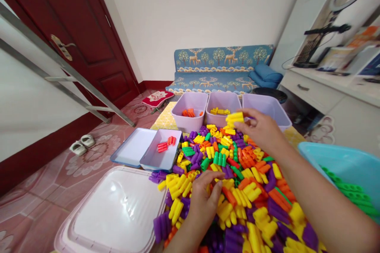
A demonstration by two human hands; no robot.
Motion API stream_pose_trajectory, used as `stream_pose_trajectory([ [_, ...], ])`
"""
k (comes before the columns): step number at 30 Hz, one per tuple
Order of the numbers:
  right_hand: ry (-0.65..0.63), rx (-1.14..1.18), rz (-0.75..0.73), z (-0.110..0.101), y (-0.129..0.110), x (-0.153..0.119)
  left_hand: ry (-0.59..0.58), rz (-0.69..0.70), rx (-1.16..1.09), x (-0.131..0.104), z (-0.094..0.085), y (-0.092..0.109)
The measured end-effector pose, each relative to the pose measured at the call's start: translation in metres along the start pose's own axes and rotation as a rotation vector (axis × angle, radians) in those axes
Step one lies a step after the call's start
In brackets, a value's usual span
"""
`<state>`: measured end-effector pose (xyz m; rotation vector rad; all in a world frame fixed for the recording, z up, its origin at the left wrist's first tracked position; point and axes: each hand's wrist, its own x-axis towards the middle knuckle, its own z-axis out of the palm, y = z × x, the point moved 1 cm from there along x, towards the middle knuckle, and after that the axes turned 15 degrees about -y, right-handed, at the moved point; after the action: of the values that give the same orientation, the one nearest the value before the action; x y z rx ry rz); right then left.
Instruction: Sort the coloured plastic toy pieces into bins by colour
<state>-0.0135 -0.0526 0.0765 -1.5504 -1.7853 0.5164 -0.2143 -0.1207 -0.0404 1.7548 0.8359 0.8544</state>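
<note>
My right hand (pixel 261 128) is raised above the far side of a heap of plastic building blocks (pixel 219 158), pinching a yellow block (pixel 235 118) made of joined tubes. A bit of purple shows by its fingers; whether it is held, I cannot tell. My left hand (pixel 204 193) rests low over the near part of the heap, thumb and forefinger apart beside yellow and orange blocks. Beyond the right hand stand three lilac bins: the left bin (pixel 190 124) has orange blocks, the middle bin (pixel 216 119) yellow ones. My right hand partly covers the right bin (pixel 267 106).
A shallow box (pixel 151 158) with a few red blocks sits left of the heap, its lid beside it. Nearer lies a large clear-white lid (pixel 118 205). On the right, a turquoise tub (pixel 314 150) holds green blocks. A patterned sofa (pixel 219 79) stands behind, a ladder (pixel 68 67) at left.
</note>
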Motion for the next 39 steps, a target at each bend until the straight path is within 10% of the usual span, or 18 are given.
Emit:
stream_pose_trajectory([
  [4, 0.194, 0.153, -0.019, -0.002, -0.004, 0.012, -0.004, 0.005, 0.038, -0.001, 0.000, 0.000],
  [13, -0.174, -0.145, 0.071, 0.029, 0.033, -0.087, -0.003, 0.072, 0.096, -0.001, 0.001, 0.001],
  [24, -0.254, -0.570, 0.263, 0.015, 0.063, -0.164, -0.011, 0.118, 0.242, -0.003, 0.002, 0.000],
  [39, -0.330, -0.542, 0.301, 0.044, 0.058, -0.173, -0.463, 0.021, 0.728, 0.026, 0.016, 0.024],
])
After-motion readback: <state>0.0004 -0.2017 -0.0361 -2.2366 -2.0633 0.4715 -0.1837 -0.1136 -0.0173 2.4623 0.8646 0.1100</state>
